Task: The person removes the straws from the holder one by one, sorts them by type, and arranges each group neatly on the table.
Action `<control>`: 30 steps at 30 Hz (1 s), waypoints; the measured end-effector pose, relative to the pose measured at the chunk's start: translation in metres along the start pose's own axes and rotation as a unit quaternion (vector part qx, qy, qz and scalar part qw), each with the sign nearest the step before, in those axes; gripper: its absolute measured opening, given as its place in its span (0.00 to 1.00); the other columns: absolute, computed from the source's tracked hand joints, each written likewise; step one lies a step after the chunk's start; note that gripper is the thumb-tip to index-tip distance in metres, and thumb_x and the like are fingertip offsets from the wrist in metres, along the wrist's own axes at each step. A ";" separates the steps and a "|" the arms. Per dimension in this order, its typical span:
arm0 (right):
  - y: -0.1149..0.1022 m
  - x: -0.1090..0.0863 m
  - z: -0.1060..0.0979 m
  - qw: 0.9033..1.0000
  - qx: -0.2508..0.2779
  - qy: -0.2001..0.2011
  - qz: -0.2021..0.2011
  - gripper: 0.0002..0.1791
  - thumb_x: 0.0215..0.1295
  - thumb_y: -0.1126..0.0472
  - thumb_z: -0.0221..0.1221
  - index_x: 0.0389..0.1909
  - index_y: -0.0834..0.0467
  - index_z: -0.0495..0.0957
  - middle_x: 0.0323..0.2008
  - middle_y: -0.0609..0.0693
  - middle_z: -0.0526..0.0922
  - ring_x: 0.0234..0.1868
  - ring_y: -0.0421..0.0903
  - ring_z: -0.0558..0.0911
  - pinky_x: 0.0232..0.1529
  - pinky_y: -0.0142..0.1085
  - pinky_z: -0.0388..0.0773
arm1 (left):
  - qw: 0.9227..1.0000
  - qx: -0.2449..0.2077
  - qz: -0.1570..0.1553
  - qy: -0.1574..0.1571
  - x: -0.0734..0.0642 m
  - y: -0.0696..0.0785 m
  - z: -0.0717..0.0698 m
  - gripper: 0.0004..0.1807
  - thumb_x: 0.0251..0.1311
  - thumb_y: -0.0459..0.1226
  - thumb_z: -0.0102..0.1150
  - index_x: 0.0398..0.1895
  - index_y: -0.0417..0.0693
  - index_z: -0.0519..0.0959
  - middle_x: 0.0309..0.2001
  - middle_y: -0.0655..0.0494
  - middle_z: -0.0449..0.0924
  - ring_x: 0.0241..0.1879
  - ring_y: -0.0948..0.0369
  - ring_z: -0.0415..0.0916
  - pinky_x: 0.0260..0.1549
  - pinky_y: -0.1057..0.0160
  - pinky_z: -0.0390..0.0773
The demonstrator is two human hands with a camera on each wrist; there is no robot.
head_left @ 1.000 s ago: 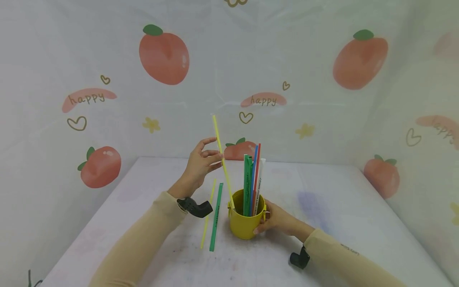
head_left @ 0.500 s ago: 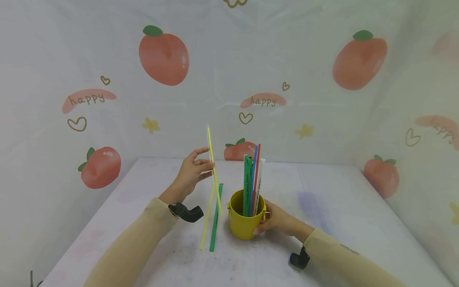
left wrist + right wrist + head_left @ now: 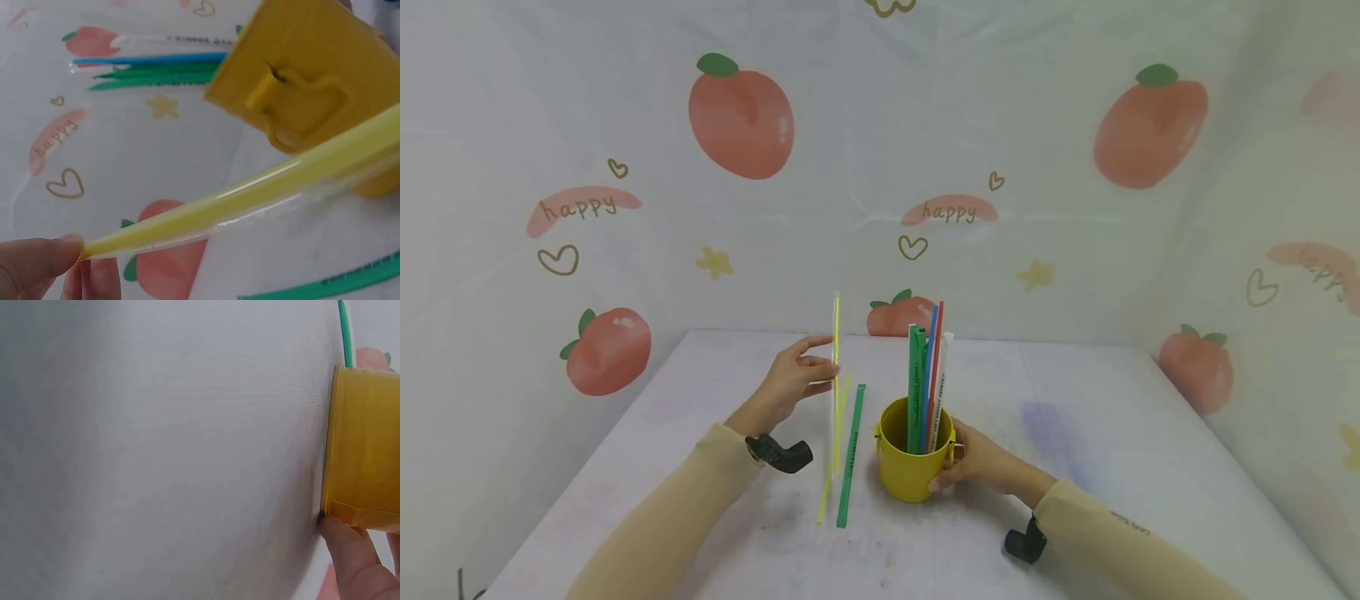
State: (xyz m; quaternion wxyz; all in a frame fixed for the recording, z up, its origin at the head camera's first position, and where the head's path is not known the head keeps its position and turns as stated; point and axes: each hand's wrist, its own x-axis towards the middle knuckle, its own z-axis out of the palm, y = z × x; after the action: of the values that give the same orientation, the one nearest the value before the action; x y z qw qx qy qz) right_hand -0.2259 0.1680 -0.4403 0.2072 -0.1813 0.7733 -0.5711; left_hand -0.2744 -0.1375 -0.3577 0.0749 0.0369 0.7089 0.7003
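Observation:
My left hand (image 3: 792, 379) pinches a yellow drinking straw (image 3: 837, 329) in a clear wrapper and holds it nearly upright, left of a small yellow bucket. In the left wrist view, thumb and fingers grip one end of this straw (image 3: 250, 195). My right hand (image 3: 985, 460) grips the right side of the bucket (image 3: 904, 479), which stands upright on the table. Green paper-wrapped straws (image 3: 916, 375), a blue straw (image 3: 932, 333), a red one (image 3: 939, 333) and a white-wrapped one (image 3: 944, 383) lean inside it. In the right wrist view, fingers touch the bucket (image 3: 369, 444) near its base.
A second yellow straw (image 3: 823, 504) and a green wrapped straw (image 3: 850, 458) lie on the white table (image 3: 1052, 525), left of the bucket. Behind the table hangs a white curtain (image 3: 850, 108) with a fruit print. Each wrist wears a black camera mount (image 3: 782, 456).
My left hand has moved left and down with the yellow straw. The straw's lower end has come out of the bucket, and the straw has turned more upright. My right hand stays on the bucket.

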 end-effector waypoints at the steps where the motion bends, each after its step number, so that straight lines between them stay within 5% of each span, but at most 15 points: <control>1: 0.000 0.000 0.000 1.000 0.000 0.000 0.000 0.53 0.39 0.63 0.75 0.68 0.58 0.55 0.61 0.53 0.68 0.61 0.54 0.65 0.61 0.50 0.63 | 1.000 0.006 -0.006 0.001 0.001 -0.003 -0.002 0.31 0.55 0.27 0.61 0.63 0.48 0.65 0.31 0.55 0.77 0.32 0.62 0.78 0.40 0.58 0.80; 13: -0.001 0.000 0.001 1.000 0.010 -0.001 0.002 0.55 0.39 0.63 0.75 0.68 0.58 0.54 0.61 0.54 0.66 0.60 0.54 0.66 0.60 0.47 0.66 | 0.996 0.070 -0.046 -0.024 0.009 -0.028 -0.019 0.31 0.54 0.26 0.61 0.63 0.44 0.65 0.40 0.38 0.79 0.34 0.59 0.79 0.37 0.60 0.81; 30: -0.003 -0.001 0.001 1.000 0.009 0.000 0.002 0.54 0.40 0.64 0.74 0.68 0.57 0.54 0.62 0.53 0.66 0.62 0.54 0.63 0.62 0.51 0.62 | 0.981 0.154 -0.121 -0.009 0.015 -0.066 -0.018 0.29 0.51 0.27 0.63 0.59 0.42 0.70 0.34 0.48 0.79 0.29 0.61 0.76 0.30 0.64 0.79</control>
State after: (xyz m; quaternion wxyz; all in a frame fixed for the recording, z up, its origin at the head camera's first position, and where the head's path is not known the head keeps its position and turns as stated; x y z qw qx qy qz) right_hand -0.2240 0.1671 -0.4380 0.2101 -0.1776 0.7685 -0.5776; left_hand -0.2889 -0.1541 -0.4244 0.1590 -0.0314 0.8066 0.5685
